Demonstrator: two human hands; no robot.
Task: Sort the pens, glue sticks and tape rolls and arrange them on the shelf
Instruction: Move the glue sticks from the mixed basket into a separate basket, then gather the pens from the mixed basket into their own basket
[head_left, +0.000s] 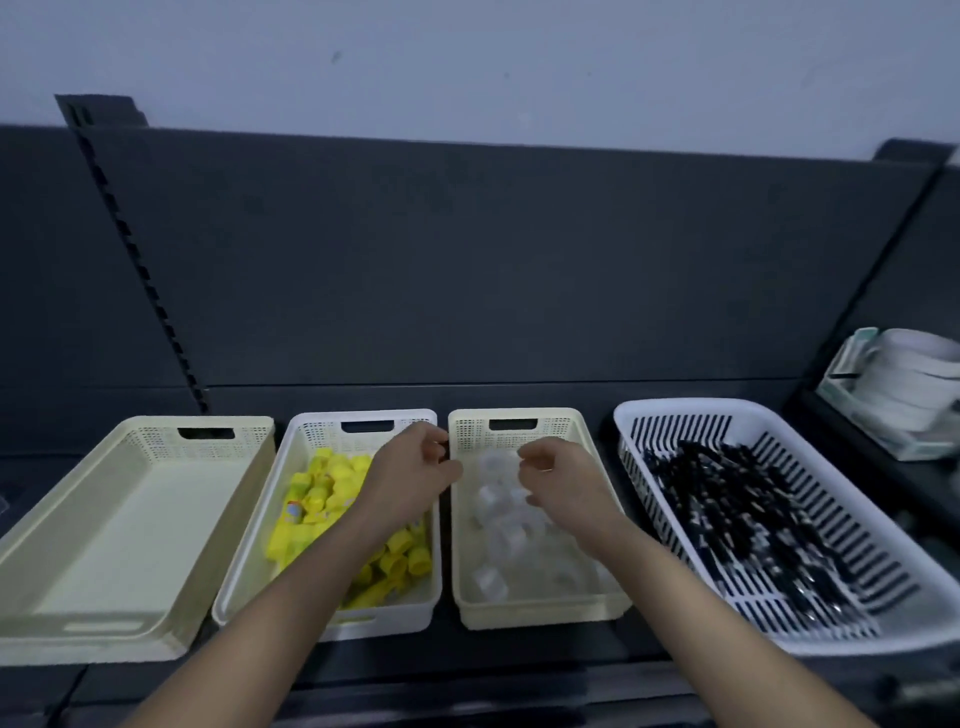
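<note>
Left hand (410, 475): we see it over the far right corner of the white basket, by the gap to the next basket; the fingers are loosely curled, and we see nothing in them.
Right hand (558, 480): it hangs over the far half of the cream basket, just right of the left hand and apart from it; the fingers are curled downward, and we cannot tell whether they pinch a clear roll.
Glue sticks (322, 499): a yellow heap under and to the left of the left hand, inside the white basket (260, 519).
Tape rolls (506, 535): clear rolls below and just nearer than the right hand, lying in the cream basket (540, 613).
Pens (737, 514): a dark pile to the right of the right hand, inside the slotted white basket (831, 647).
Cream tray (130, 519): well left of the left hand, beside the white basket.
Shelf (467, 670): the dark surface under both forearms; we see all four containers standing on it in one row.
Back panel (467, 260): the dark wall beyond both hands, behind the row.
White stack (904, 384): far right of the right hand, beyond the slotted white basket; we cannot tell what it is.
</note>
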